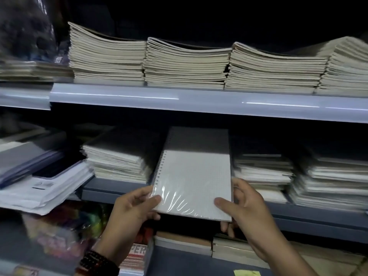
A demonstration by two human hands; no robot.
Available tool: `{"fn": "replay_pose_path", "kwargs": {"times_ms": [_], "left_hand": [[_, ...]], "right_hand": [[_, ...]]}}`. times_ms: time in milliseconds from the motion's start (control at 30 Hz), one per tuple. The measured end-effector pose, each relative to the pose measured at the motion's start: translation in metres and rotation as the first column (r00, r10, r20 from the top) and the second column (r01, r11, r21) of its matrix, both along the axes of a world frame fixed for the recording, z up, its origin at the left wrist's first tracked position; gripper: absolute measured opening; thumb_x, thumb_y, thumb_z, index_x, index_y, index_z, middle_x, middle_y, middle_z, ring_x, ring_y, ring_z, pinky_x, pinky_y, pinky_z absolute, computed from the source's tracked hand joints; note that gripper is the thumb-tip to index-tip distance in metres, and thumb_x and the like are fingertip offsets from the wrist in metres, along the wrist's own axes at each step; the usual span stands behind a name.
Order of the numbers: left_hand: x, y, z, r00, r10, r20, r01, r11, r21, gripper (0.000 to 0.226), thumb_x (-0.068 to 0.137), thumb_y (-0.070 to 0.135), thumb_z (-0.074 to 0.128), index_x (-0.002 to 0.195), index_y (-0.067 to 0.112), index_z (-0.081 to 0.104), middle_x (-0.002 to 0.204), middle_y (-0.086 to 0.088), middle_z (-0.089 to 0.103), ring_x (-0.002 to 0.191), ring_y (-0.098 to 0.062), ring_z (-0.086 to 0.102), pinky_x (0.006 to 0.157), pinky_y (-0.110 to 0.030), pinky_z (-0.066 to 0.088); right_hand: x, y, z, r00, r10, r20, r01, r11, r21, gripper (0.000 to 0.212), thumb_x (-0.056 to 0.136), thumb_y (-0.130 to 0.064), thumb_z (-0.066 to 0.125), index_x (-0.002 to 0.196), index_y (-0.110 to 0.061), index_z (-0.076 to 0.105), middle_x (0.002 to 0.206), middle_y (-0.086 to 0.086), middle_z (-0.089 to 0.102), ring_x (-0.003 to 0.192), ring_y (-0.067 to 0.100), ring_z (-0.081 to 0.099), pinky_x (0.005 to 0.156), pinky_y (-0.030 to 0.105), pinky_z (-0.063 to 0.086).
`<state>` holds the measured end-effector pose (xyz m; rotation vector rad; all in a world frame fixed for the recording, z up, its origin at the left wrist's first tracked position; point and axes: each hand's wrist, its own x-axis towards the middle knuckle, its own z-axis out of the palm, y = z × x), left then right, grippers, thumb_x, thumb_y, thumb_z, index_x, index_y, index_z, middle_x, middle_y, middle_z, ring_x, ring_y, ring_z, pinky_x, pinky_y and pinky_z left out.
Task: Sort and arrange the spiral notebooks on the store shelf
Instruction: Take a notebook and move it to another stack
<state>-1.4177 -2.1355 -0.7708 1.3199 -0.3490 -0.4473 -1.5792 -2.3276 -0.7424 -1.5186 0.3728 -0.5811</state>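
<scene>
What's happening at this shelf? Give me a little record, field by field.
Held item: spiral notebook, plastic-wrapped, coil on its left edge
Left hand: grips its near left corner
Right hand: grips its near right corner
Placement: far end over the middle shelf, between two stacks
Upper shelf: row of paper stacks
Left wrist: bead bracelet

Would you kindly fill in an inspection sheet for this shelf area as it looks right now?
Surface: grey middle shelf, carrying stacks of notebooks.
Job's things: wrapped spiral notebook, coil on its left edge, pointing into the gap between the left stack and the right stack.
Clutter: loose papers slumped at the shelf's left end; yellow note below.
Hands: left hand grips the notebook's near left corner; right hand grips its near right corner.
Cables: nothing seen.
Surroundings: upper shelf with more notebook stacks; dim light.
</scene>
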Motion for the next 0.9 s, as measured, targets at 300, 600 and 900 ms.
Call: {"fn": "replay_pose_path", "kwargs": {"times_ms": [300,600,900], "left_hand": [[0.091,0.049,0.038,0.911,0.362,0.197,-0.374,0.927,0.027,0.011,0.092,0.013,0.072,0.101,0.008,0.075,0.086,-0.014,0.073,0.067,-0.015,0.062,0.070,-0.031,0.053],[0.194,0.071,0.067,0.830,0.435,0.349,-0.502,0.856,0.126,0.019,0.101,0.026,0.060,0.105,0.011,0.071,0.097,-0.009,0.072,0.088,-0.023,0.064,0.086,-0.043,0.054],[0.240,0.061,0.053,0.840,0.374,0.393,-0.509,0.793,0.334,0.021,0.101,0.015,0.048,0.081,0.009,0.050,0.070,-0.008,0.047,0.067,-0.022,0.048,0.062,-0.032,0.039]], "right_hand": [[0.138,0.050,0.012,0.997,-0.033,0.073,0.033,0.999,0.002,0.021,0.088,-0.009,0.075,0.106,-0.013,0.064,0.092,0.008,0.072,0.047,0.025,0.060,0.040,0.028,0.043],[0.243,0.076,0.024,0.988,-0.103,-0.111,0.089,0.989,-0.121,0.045,0.085,-0.043,0.074,0.071,-0.011,0.047,0.061,0.003,0.044,0.056,0.025,0.051,0.054,0.037,0.044],[0.280,0.079,0.006,0.942,-0.194,-0.274,0.024,0.852,-0.522,0.051,0.097,-0.040,0.051,0.056,-0.010,0.045,0.056,0.003,0.047,0.058,0.024,0.050,0.057,0.032,0.038]]}}
